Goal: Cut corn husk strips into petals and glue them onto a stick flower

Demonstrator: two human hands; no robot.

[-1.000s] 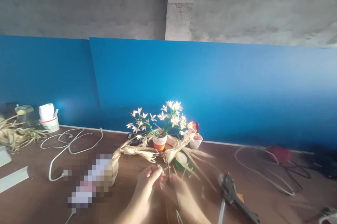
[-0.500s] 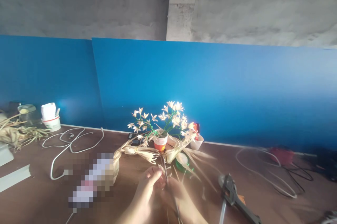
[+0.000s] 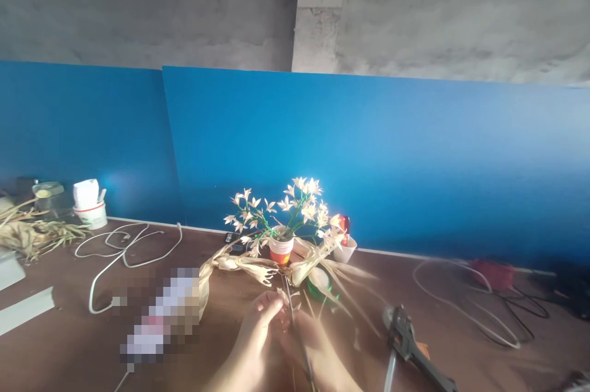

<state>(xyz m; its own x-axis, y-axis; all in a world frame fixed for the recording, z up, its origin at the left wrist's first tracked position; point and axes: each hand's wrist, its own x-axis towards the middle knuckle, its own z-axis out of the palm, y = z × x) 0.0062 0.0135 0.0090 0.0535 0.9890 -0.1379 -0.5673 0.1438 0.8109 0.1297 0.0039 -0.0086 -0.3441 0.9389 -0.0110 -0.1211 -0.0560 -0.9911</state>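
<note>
My left hand [image 3: 259, 324] is closed in a pinch, thumb on top, over a small pale petal-like piece [image 3: 282, 296] that shows at its fingertips. Against it lies my right hand [image 3: 306, 340], fingers curled in and mostly hidden, so what they grip cannot be made out. A thin dark cord [image 3: 299, 338] runs down in front of both hands. Just beyond them stands a paper cup [image 3: 281, 250] holding green stems with pale husk-like flowers [image 3: 308, 211]. Dried corn husks [image 3: 251, 268] lie at the cup's foot, and a green round container [image 3: 320, 284] sits right of it.
At right lies a dark hot-glue-gun-like tool [image 3: 408, 340]. A white cup [image 3: 345, 249] with a red item stands behind. Leftward are white cables [image 3: 122, 250], a pixelated object [image 3: 159, 318], a cup with white paper [image 3: 90, 214] and dried husks [image 3: 41, 235]. A blue partition [image 3: 295, 128] rises behind.
Both hands keep nearly the same place and pose. The dark cord in front of them has shifted very slightly.
</note>
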